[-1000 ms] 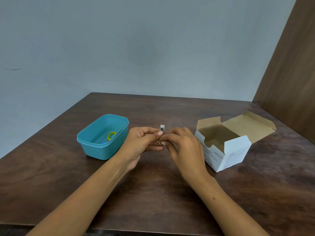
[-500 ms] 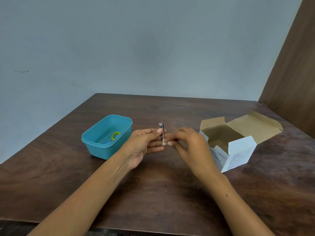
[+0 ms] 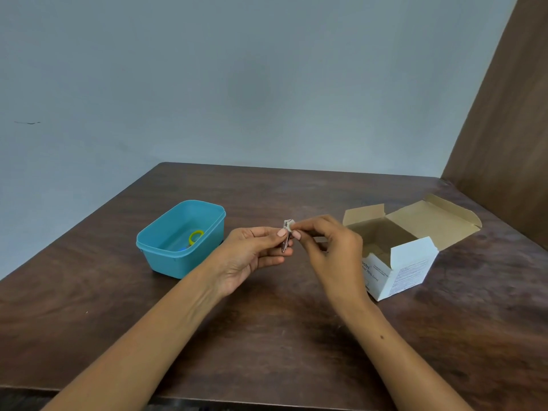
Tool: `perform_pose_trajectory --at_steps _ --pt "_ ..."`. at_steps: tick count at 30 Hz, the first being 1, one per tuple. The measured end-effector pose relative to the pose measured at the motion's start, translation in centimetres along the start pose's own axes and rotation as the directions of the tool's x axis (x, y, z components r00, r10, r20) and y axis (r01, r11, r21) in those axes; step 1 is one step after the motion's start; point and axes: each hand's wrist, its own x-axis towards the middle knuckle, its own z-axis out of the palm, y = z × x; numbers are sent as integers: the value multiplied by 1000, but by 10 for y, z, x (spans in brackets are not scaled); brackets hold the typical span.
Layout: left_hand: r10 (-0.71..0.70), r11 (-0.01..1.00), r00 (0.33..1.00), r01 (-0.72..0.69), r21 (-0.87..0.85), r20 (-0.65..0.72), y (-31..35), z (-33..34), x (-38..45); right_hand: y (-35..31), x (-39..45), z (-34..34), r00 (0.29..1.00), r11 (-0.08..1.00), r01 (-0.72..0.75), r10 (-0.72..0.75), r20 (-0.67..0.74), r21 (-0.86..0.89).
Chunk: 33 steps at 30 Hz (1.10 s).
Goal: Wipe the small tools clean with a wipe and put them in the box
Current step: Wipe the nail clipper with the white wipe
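Nearest the camera, two bare forearms reach forward over the dark wooden surface (image 3: 267,336) and meet above its middle. On the left, the left hand (image 3: 252,256) lies palm up with its fingers curled, thumb and forefinger pinching a small metal tool (image 3: 286,237) that looks like a nail clipper; it stands roughly upright, its upper end clear of the fingertips. Opposite it, the right hand (image 3: 332,250) has its fingers bent and pinches a small white wipe (image 3: 291,225) against the tool's upper end, so wipe and tool touch. Both hands are off the surface.

Further back on the left, a teal plastic box (image 3: 166,256) sits open on the surface, near the left hand but apart from it. Inside lie a yellow ring (image 3: 196,236) and something small and blue (image 3: 182,249), too small to make out. To the right, just behind the right hand, a white cardboard carton (image 3: 409,268) stands with its flaps open; its printed lettering is partly hidden. Beyond the surface rises a pale grey-blue wall (image 3: 237,84), with a brown wooden panel (image 3: 510,129) at far right.
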Motion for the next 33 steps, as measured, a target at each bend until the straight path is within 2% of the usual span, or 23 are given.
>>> perform_pose_trajectory --at_steps 3,6,9,10,12,14,16,19,23,26,30,33 --pt "7 1000 1000 -7 -10 1 0 -2 1 0 1 -1 998 999 -35 33 57 22" --pt "28 1000 999 -28 3 -44 -1 -2 0 0 3 -1 976 991 -130 123 182 27" --pt "163 958 979 -127 257 -124 -5 1 1 2 3 -2 943 984 -175 180 279 -43" --pt "221 925 965 -161 344 -142 -6 2 1 1 3 -2 949 982 -185 190 253 -44" --pt "319 865 933 -214 455 -167 -6 3 2 0 3 -4 975 982 -188 190 115 -23" --pt "378 810 911 -240 534 -164 -5 2 1 -1 3 -5 991 990 -132 131 -30 -51" --pt "427 738 896 -266 620 -124 -7 2 1 0 3 -4 995 992 -47 37 -87 -120" --pt "524 610 850 -336 718 -47 -10 5 0 2 1 -1 998 978 47 -57 -42 -204" --pt "623 513 782 -409 755 0 -9 8 -6 5 -3 4 993 942 113 -95 72 -316" --pt "660 486 751 -424 764 -4 -10 8 -6 5 -6 6 987 928 144 -113 111 -343" --pt "711 400 702 -439 805 30 -10 6 -5 3 -8 8 974 934 187 -136 181 -305" --pt "707 424 707 -452 785 26 -10 4 -4 5 -6 7 984 931 167 -134 121 -326"
